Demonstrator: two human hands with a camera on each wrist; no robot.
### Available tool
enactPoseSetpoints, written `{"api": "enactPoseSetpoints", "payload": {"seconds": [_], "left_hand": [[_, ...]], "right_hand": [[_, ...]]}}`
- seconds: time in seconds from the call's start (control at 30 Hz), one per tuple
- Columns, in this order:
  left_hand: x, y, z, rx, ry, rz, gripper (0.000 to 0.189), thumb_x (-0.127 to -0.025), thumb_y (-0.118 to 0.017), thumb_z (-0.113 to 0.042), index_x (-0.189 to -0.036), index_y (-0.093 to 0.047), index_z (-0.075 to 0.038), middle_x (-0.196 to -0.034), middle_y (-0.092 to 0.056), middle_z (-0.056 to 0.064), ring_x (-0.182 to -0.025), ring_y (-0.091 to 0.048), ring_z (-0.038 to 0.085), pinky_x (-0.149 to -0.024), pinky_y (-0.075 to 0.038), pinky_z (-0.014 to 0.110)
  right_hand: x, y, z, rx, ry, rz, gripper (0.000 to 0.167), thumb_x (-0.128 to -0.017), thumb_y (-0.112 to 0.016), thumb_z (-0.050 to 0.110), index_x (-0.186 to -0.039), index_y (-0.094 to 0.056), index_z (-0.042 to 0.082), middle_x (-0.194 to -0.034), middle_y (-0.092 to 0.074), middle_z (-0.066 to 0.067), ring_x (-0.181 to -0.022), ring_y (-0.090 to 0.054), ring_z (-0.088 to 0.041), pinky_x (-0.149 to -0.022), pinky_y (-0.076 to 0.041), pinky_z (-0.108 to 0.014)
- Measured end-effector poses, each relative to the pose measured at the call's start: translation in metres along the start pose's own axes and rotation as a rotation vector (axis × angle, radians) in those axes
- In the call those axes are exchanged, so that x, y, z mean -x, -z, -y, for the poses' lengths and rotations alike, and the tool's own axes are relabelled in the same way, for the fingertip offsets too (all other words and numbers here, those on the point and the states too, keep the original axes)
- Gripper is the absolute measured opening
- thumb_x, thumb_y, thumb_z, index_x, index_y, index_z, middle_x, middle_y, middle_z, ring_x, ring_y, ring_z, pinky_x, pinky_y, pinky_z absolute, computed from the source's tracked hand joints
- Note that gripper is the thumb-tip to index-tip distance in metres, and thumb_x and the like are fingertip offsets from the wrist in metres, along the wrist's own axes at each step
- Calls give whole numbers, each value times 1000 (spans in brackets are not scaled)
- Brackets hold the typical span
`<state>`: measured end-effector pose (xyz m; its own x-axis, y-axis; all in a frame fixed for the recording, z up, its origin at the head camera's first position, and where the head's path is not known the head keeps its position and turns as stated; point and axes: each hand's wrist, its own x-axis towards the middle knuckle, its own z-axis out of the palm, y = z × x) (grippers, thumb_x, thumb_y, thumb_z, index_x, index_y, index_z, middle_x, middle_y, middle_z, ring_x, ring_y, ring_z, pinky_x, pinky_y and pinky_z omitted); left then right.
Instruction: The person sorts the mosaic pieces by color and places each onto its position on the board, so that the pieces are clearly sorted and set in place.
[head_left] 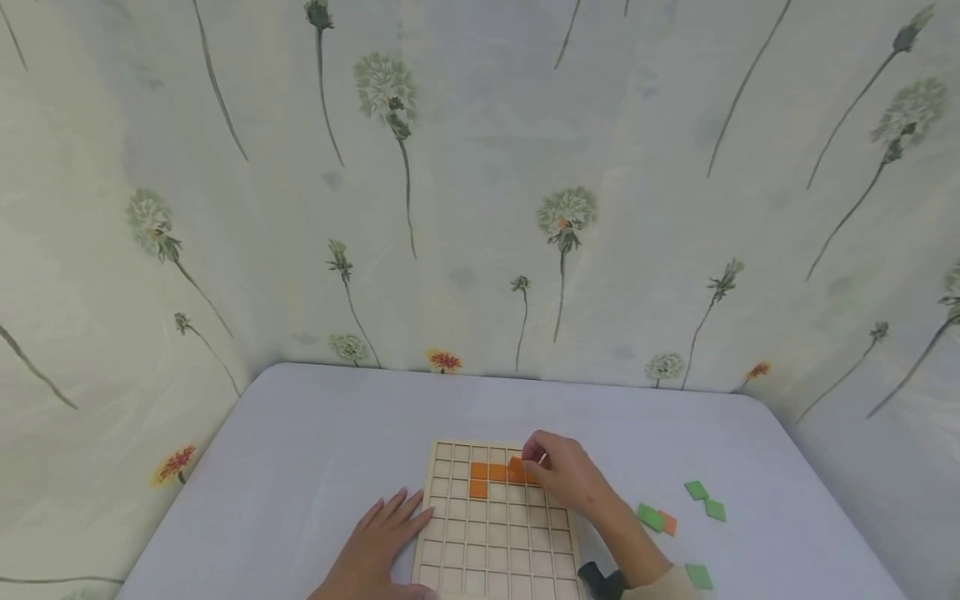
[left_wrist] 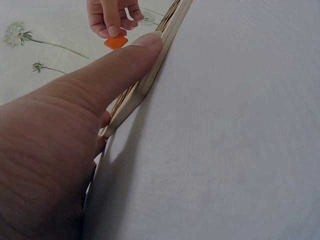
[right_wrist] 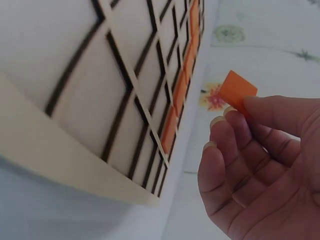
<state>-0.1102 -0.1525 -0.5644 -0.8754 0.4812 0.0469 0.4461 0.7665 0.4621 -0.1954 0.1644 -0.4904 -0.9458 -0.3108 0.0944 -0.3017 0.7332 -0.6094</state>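
Observation:
A wooden grid board (head_left: 477, 533) lies on the table. Several orange tiles (head_left: 478, 489) sit in its cells, most in a row near the far edge and one just below the row's left end. Above that row, my right hand (head_left: 567, 475) pinches a square orange tile (right_wrist: 237, 90) between thumb and fingertips, clear of the board in the right wrist view. My left hand (head_left: 378, 542) rests at the board's left edge with fingers spread and fairly straight; its thumb (left_wrist: 142, 47) lies along the rim in the left wrist view.
Right of the board lie several green tiles (head_left: 698, 576) and a loose orange tile (head_left: 670, 523), partly beside a green one. A dark object (head_left: 592, 577) is near the right wrist. Behind the white table (head_left: 337, 417) hangs a flowered cloth (head_left: 465, 208).

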Motion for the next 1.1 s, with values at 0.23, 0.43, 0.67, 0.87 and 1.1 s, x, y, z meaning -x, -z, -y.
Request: {"api": "enactPoseSetpoints", "payload": {"seconds": [0.23,0.43,0.67,0.87,1.1], "left_hand": [[1,0,0,3,-12,-13,107,-76,-73,-78,-157,-49,-12,-166,-40,11,-154,-30,38,-122,-26,62],[1,0,0,10,-6,-12,109,-76,-71,-81,-157,-48,-13,-166,-39,10,-154,-29,37,-123,-25,61],[2,0,1,-1,-10,-20,109,-76,-69,-83,-157,-48,-13,-166,-39,9,-154,-29,37,-123,-25,61],[3,0,0,18,-5,-20,109,-76,-68,-84,-158,-48,-13,-166,-39,10,-154,-29,37,-123,-24,62],[3,-1,1,21,-13,-28,108,-77,-68,-83,-157,-49,-14,-166,-39,9,-155,-29,37,-123,-24,62]], "right_hand": [[-2,-14,0,34,14,62,12,-97,-74,10,-94,-66,17,-85,-63,11,-78,-58,-8,-68,-52,-27],[-3,-22,0,41,29,100,8,-98,-74,15,-97,-67,17,-85,-63,11,-77,-57,-8,-67,-52,-28],[-4,-27,1,62,37,124,4,-98,-72,14,-99,-69,16,-87,-63,12,-80,-58,-7,-70,-53,-30],[-2,-28,4,73,51,139,5,-99,-72,19,-97,-70,14,-85,-63,13,-78,-58,-7,-68,-53,-30],[-2,-27,4,109,43,137,7,-100,-72,23,-97,-71,16,-84,-62,14,-77,-57,-6,-68,-53,-31]]}}
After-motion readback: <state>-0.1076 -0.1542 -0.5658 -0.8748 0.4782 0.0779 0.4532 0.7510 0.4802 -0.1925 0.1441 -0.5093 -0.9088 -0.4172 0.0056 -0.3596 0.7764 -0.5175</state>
